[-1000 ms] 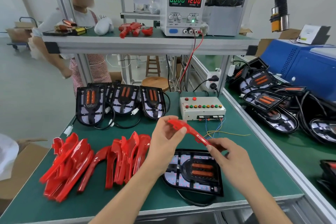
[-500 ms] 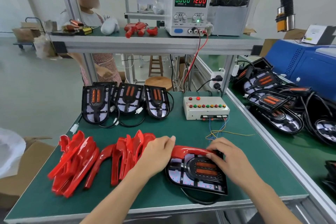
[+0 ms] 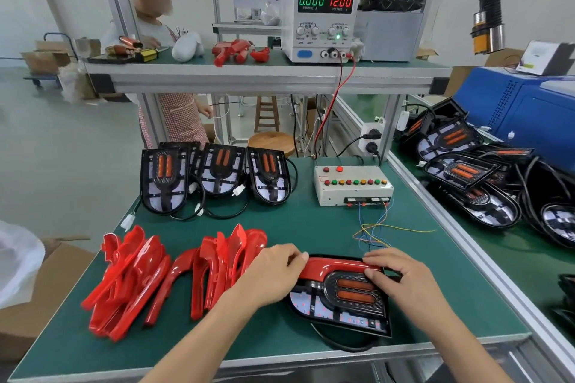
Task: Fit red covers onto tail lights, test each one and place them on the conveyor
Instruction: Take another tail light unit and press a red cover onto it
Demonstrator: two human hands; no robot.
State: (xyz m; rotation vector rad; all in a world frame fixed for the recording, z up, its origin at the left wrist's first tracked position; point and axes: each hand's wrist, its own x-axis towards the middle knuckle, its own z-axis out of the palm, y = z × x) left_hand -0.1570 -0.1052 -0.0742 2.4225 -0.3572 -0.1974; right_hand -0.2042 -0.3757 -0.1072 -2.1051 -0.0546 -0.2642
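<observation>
A black tail light [image 3: 345, 305] with two orange bars lies flat on the green bench, near its front edge. A curved red cover [image 3: 329, 267] sits along its far rim. My left hand [image 3: 273, 274] presses on the cover's left end. My right hand [image 3: 401, 280] presses on its right end, fingers over the light's top edge. Loose red covers [image 3: 174, 274] are heaped to the left. Three bare tail lights [image 3: 214, 177] stand propped at the back of the bench.
A white test box [image 3: 351, 186] with coloured buttons and loose wires sits behind the light. A power supply [image 3: 323, 19] reading 12.00 stands on the upper shelf. Several tail lights [image 3: 473, 183] lie on the conveyor at right. Another person [image 3: 168, 78] stands behind the frame.
One second ago both hands held the red cover in the air above the tail light. It has come down onto the light's far rim, and both hands now press it there.
</observation>
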